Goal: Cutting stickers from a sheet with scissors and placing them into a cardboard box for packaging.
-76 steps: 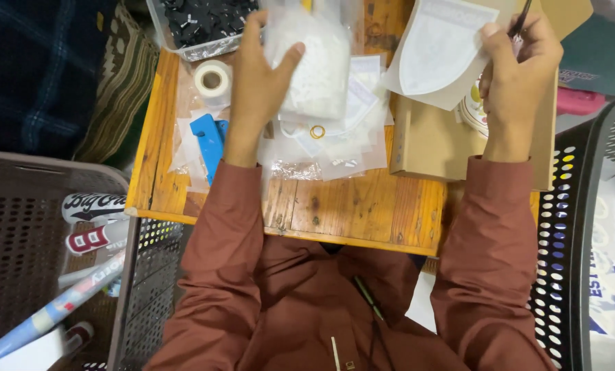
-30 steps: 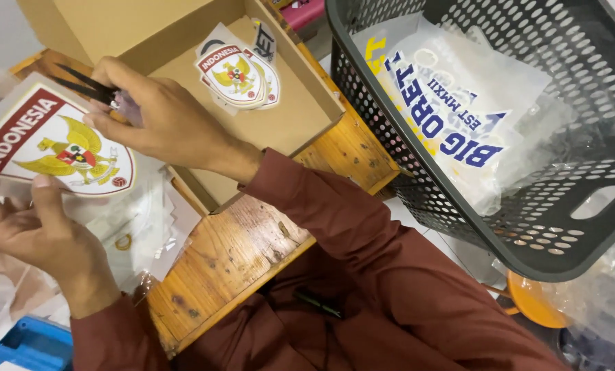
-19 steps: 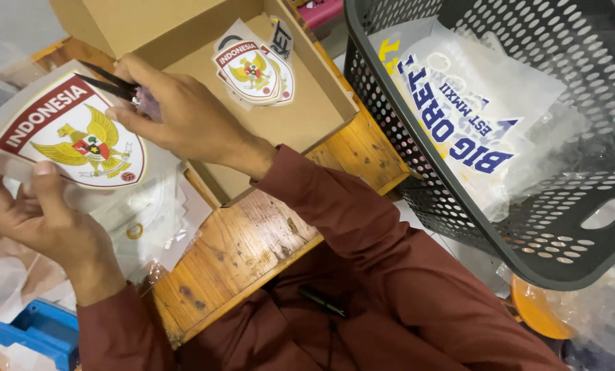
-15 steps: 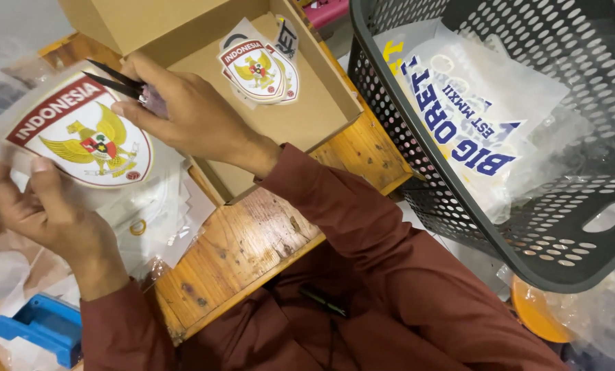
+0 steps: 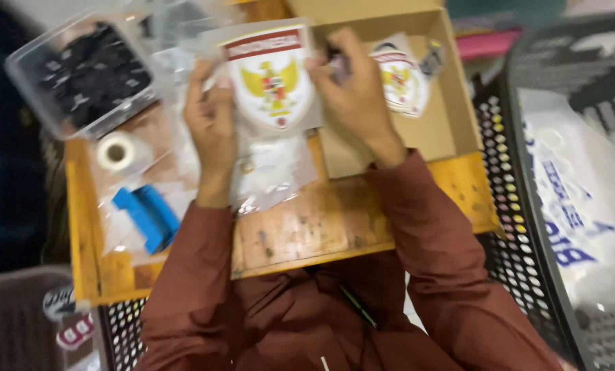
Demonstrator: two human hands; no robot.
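The person held a shield-shaped patch (image 5: 269,79), white with a red band and a gold bird, in a clear sleeve above the wooden table (image 5: 307,233). The left hand (image 5: 211,120) gripped the patch's left edge, thumb on the face. The right hand (image 5: 352,93) pinched the right edge near the top; something dark showed at its fingertips, too blurred to identify.

The patch sat between both hands, over the gap between loose clear bags (image 5: 273,172) and an open cardboard box (image 5: 452,124). A second patch (image 5: 400,82) lay inside the box.

Judged step: the bagged patch was being checked or squared up by both hands. The next move would call for a firm two-edge grip so that the slippery sleeve did not slide off.

At the table's left lay a tape roll (image 5: 116,151), a blue holder (image 5: 146,216) and a clear tub of black parts (image 5: 87,69). A dark basket (image 5: 527,227) with a white bag stood at the right.
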